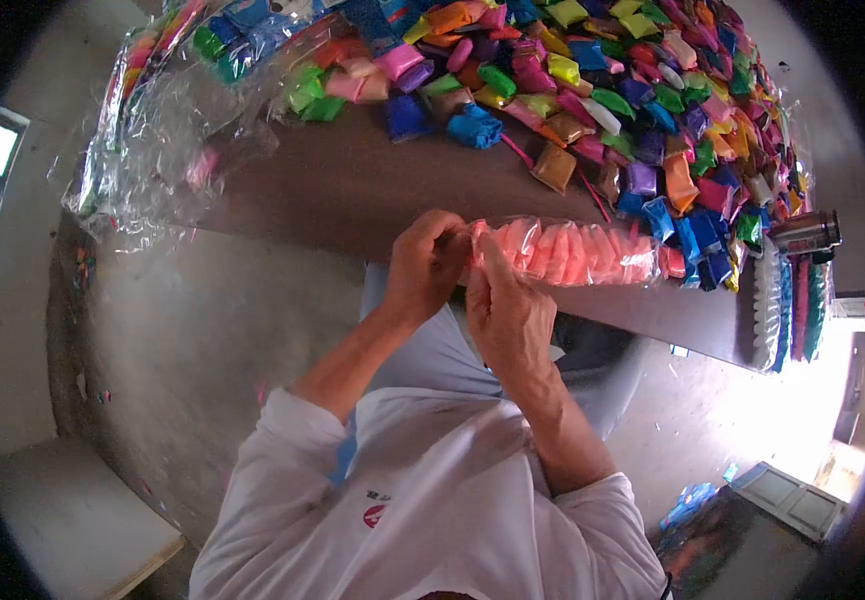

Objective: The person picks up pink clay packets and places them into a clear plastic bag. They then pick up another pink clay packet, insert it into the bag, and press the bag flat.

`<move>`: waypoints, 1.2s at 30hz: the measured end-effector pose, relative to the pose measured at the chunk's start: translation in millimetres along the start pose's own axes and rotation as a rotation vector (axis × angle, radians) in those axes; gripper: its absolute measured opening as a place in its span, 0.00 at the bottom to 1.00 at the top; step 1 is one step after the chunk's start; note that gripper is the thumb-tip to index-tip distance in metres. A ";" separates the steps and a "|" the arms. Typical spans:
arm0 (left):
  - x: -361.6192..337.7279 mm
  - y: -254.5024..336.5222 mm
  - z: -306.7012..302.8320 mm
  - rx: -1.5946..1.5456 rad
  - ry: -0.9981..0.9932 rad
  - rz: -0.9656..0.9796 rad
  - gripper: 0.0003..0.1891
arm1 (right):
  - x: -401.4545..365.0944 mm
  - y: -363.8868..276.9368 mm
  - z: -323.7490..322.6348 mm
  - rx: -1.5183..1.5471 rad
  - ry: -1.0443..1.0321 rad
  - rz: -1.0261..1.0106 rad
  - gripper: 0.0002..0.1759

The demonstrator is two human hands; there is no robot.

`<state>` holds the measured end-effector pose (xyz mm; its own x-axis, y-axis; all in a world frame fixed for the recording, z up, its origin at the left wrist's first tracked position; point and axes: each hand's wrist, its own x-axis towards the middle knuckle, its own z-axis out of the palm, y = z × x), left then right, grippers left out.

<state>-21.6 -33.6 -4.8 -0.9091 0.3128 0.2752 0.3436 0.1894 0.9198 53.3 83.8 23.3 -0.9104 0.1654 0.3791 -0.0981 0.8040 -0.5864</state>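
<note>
A long clear plastic bag (582,252) lies along the near edge of the table, filled with a row of coral-pink packets. At its left end, my left hand (424,268) is closed with curled fingers around the bag's end. My right hand (514,318) also grips that end, the index finger laid along the plastic and the thumb beside it. Both hands are close together, almost touching. The exact pinch of the fingertips is partly hidden.
A big heap of small colourful packets (642,110) covers the table's far and right side. Crumpled clear plastic bags (167,140) lie at the left end of the brown table (322,190). A metal can (805,232) and more filled bags (767,310) are at the right end.
</note>
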 end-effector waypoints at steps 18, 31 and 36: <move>-0.1 5.2 1.4 -0.111 0.015 -0.092 0.06 | -9.2 1.7 2.6 -0.063 -0.137 -0.008 0.26; 1.7 2.2 -1.7 -0.014 0.001 -0.091 0.07 | -16.8 10.4 23.1 0.109 0.113 -0.035 0.25; 0.1 2.5 -0.8 -0.017 0.005 -0.089 0.09 | -20.1 13.7 26.5 0.178 0.185 -0.024 0.19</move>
<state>-21.0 -33.8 -2.3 -0.9372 0.2904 0.1934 0.2572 0.2005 0.9453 59.6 76.4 -11.2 -0.8195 0.2623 0.5096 -0.2032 0.6985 -0.6862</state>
